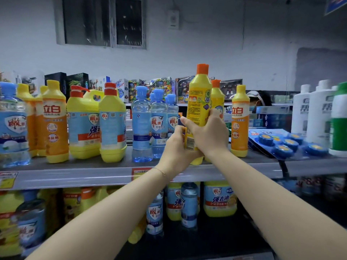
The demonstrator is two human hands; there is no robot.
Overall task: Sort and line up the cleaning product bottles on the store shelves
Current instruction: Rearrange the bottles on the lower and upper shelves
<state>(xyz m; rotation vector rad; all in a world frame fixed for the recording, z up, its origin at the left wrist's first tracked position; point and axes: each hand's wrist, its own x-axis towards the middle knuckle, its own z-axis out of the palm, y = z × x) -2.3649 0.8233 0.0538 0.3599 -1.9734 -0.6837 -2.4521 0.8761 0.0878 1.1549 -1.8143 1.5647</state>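
Note:
Both my hands hold one yellow bottle with an orange cap [199, 94] upright over the front of the top shelf [105, 174]. My left hand [175, 147] grips its lower part, and my right hand [204, 132] wraps round its middle. Its back label faces me. Right behind it stands a second orange-capped yellow bottle [217, 98]. An orange-labelled bottle with a yellow cap [239, 122] stands to the right. Clear blue-capped bottles [141, 124] stand to the left, then yellow jugs with red caps [112, 122] and more orange-labelled bottles [55, 121].
White bottles [317, 113] and a green-and-white one [339, 124] stand at the far right, with a blister pack of blue discs [281, 143] lying before them. The lower shelf holds more yellow and clear bottles [219, 199]. Toy boxes [159, 87] line the back; a person's head [258, 99] shows behind.

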